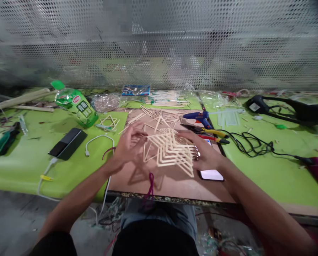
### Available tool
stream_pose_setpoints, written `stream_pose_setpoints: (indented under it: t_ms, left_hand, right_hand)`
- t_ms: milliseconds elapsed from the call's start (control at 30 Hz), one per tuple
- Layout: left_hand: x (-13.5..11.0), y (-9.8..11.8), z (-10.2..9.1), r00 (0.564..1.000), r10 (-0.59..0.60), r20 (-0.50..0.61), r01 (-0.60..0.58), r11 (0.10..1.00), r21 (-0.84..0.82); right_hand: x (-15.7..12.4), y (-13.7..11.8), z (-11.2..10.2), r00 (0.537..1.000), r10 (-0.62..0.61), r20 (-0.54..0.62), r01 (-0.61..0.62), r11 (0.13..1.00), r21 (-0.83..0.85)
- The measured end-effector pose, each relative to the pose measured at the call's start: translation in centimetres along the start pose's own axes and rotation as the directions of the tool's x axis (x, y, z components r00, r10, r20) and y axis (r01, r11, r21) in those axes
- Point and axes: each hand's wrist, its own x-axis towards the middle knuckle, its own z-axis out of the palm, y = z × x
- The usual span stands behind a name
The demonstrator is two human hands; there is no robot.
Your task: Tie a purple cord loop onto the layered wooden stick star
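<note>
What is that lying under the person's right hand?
A phone with a lit screen, on the brown board. Its near end and a sliver of its far end show; the right hand hides the middle.

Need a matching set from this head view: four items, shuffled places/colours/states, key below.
Column 1
1. Glue gun
2. Drink bottle
3. Stick star structure
4. Phone

Column 2
A. Between the left hand and the right hand
B. Screen lit, partly hidden by the right hand
C. Blue body
D. Green, left of both hands

Pairs: 1-C, 2-D, 3-A, 4-B
</note>
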Motion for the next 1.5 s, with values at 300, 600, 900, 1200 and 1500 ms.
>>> stream_pose_setpoints:
  t_ms: [300, 600, 900, 1200, 1500]
  left_hand:
    - [1.7, -1.7, -2.0, 0.963, 0.124, 0.241, -0.153, 0.983, 0.104]
    - [3.1, -4.3, -0.8, 0.811, 0.202, 0.55, -0.433, 0.839, 0.329]
    - [2.3, -5.3, -0.7, 0.807, 0.192, 0.559, -0.428, 0.842, 0.329]
    - [1.9, -4.8, -0.5, 0.826, 0.226, 0.517, -0.378, 0.902, 0.209]
    - [1.6, -3.8, -1.0, 0.818, 0.17, 0.55, -0.354, 0.902, 0.248]
  right_hand:
    - [0.6, -1.8, -0.3, 0.989, -0.019, 0.146, 0.056, 0.966, -0.254]
    - [0.8, -2.9, -1.2, 0.961, -0.013, 0.277, 0.139, 0.887, -0.441]
    - [1.5, -3.8, -0.8, 0.934, -0.064, 0.35, 0.285, 0.722, -0.63]
    - [2.1, -3.0, -1.7, 0.902, -0.158, 0.403, 0.381, 0.73, -0.567]
    - [2.0, -4.8, -2.3, 0.882, -0.108, 0.458, 0.391, 0.71, -0.585]
